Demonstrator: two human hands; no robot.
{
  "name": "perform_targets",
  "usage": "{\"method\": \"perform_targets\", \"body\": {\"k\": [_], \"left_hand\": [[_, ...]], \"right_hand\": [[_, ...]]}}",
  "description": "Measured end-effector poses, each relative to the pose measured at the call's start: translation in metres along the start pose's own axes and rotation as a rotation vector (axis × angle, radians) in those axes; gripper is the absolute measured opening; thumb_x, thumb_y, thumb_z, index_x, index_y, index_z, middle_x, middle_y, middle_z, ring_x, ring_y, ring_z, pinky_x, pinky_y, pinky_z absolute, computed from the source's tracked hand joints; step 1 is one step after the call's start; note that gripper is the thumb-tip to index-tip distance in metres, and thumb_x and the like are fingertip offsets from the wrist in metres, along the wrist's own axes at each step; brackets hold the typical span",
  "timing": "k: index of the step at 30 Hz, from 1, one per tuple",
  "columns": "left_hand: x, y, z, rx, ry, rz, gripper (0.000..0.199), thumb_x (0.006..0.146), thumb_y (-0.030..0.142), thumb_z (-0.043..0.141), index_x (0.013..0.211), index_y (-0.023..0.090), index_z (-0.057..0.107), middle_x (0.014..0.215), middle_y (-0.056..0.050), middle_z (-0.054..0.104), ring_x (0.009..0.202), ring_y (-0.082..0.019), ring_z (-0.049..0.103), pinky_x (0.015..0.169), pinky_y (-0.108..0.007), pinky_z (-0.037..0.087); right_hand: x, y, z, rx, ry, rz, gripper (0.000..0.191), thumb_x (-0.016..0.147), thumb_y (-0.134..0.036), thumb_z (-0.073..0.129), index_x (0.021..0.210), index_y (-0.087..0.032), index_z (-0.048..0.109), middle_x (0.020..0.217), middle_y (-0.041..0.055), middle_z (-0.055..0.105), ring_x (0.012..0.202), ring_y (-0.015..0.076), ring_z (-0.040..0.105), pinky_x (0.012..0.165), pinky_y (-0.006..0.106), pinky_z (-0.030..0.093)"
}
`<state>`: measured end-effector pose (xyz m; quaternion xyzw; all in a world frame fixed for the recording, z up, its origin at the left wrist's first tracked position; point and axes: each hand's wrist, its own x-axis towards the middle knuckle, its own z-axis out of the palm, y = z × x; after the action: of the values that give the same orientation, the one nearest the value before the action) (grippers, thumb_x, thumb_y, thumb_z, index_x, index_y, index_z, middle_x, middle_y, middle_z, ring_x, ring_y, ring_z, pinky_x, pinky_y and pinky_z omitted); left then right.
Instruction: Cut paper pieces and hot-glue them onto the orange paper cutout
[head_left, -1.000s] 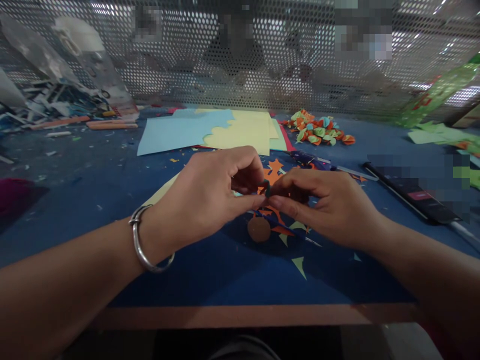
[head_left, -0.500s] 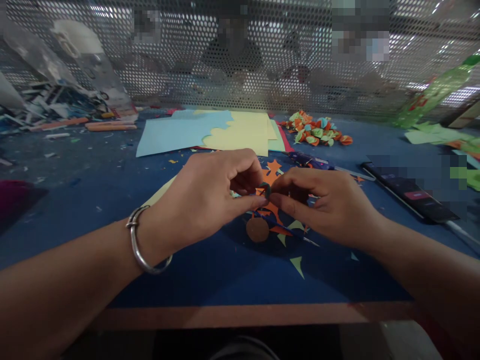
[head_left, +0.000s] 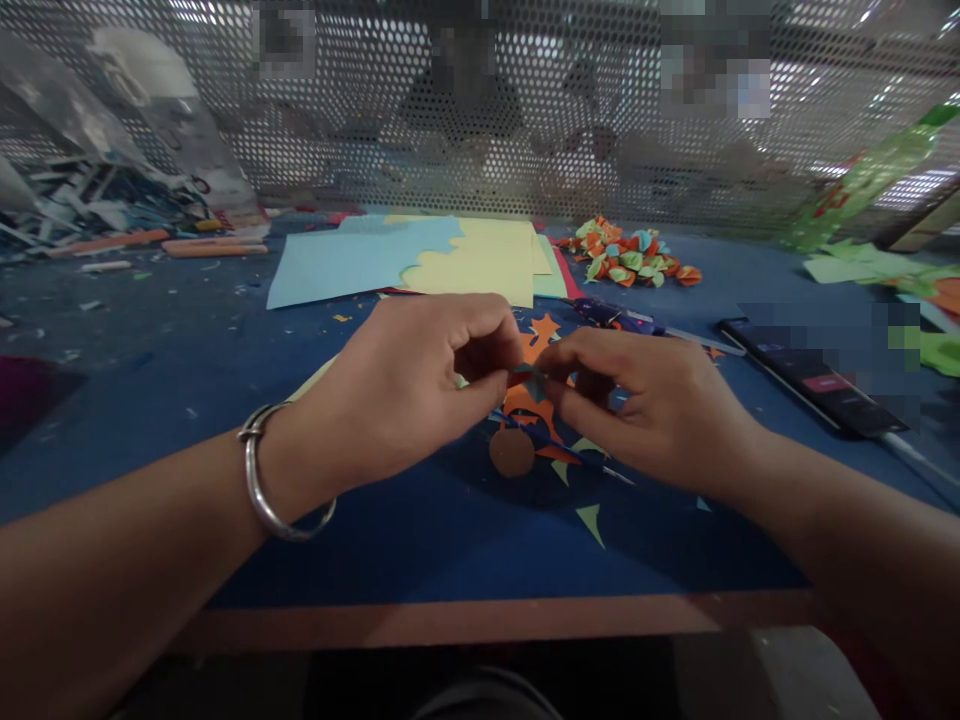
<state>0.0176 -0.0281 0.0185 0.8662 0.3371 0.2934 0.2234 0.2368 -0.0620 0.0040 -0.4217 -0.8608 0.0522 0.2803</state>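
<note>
Between my fingertips is a small blue-green piece of paper [head_left: 534,384], bent or folded. My left hand [head_left: 431,375], with a silver bangle at the wrist, pinches its left side between thumb and finger. Pinching its right side is my right hand [head_left: 645,400]. Below them on the blue table lie orange paper cut-outs [head_left: 529,395], a brown disc [head_left: 511,453], a slim blue tool with a pale metal tip [head_left: 592,460] and pale green scraps [head_left: 592,522]. The palm sides of both hands are partly hidden.
Blue paper [head_left: 352,262] and yellow paper [head_left: 495,262] lie behind my hands. Beside them is a pile of small folded paper pieces [head_left: 637,255]. A blue glue gun [head_left: 615,315], a phone with a cable [head_left: 814,380], a green bottle [head_left: 862,185] and a clear bottle [head_left: 195,140] stand or lie around.
The small paper piece has turned between my fingers, showing a flatter face now. My left thumb and finger have drawn back slightly to the left. The whole view has shifted a little.
</note>
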Motion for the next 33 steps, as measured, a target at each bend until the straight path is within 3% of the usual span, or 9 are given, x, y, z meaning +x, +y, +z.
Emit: {"method": "perform_targets", "body": {"k": [6, 16, 24, 29, 33], "left_hand": [[-0.001, -0.002, 0.001, -0.041, -0.008, 0.003, 0.008, 0.082, 0.016, 0.062, 0.085, 0.023, 0.065, 0.083, 0.001, 0.072, 0.072, -0.014, 0.065, 0.064, -0.028, 0.048], [-0.002, -0.004, 0.000, -0.051, -0.016, 0.017, 0.010, 0.083, 0.018, 0.062, 0.089, 0.024, 0.067, 0.086, 0.001, 0.074, 0.075, -0.016, 0.067, 0.067, -0.028, 0.049], [0.001, 0.003, -0.003, 0.024, -0.042, 0.037, 0.016, 0.081, 0.015, 0.063, 0.093, 0.022, 0.070, 0.096, 0.001, 0.075, 0.091, -0.017, 0.068, 0.082, -0.028, 0.049], [0.000, -0.003, -0.001, -0.106, -0.136, 0.076, 0.024, 0.081, 0.015, 0.064, 0.103, 0.023, 0.066, 0.107, 0.001, 0.073, 0.099, -0.016, 0.068, 0.087, -0.027, 0.051], [-0.001, -0.008, 0.002, -0.193, -0.141, 0.059, 0.037, 0.079, 0.016, 0.068, 0.114, 0.024, 0.058, 0.113, -0.002, 0.070, 0.102, -0.018, 0.068, 0.084, -0.028, 0.055]], "right_hand": [[0.000, -0.004, 0.003, -0.055, -0.008, -0.011, 0.013, 0.092, -0.017, 0.054, 0.085, -0.020, 0.065, 0.075, 0.0021, 0.067, 0.064, 0.0145, 0.061, 0.059, 0.027, 0.042], [-0.001, -0.002, 0.003, -0.037, -0.005, -0.064, 0.014, 0.089, -0.011, 0.055, 0.082, -0.018, 0.065, 0.073, 0.0012, 0.065, 0.062, 0.0130, 0.058, 0.060, 0.026, 0.041], [-0.002, 0.000, 0.002, -0.035, -0.023, -0.093, 0.015, 0.087, -0.009, 0.054, 0.083, -0.019, 0.064, 0.074, 0.0006, 0.067, 0.064, 0.0131, 0.057, 0.060, 0.025, 0.039], [-0.002, 0.001, 0.003, -0.033, -0.015, -0.095, 0.014, 0.090, -0.012, 0.055, 0.083, -0.018, 0.065, 0.075, 0.0019, 0.068, 0.065, 0.0144, 0.061, 0.060, 0.027, 0.043], [-0.005, -0.001, 0.003, -0.007, 0.004, -0.094, 0.012, 0.091, -0.012, 0.057, 0.088, -0.020, 0.066, 0.083, 0.0021, 0.073, 0.074, 0.0161, 0.067, 0.066, 0.028, 0.047]]}}
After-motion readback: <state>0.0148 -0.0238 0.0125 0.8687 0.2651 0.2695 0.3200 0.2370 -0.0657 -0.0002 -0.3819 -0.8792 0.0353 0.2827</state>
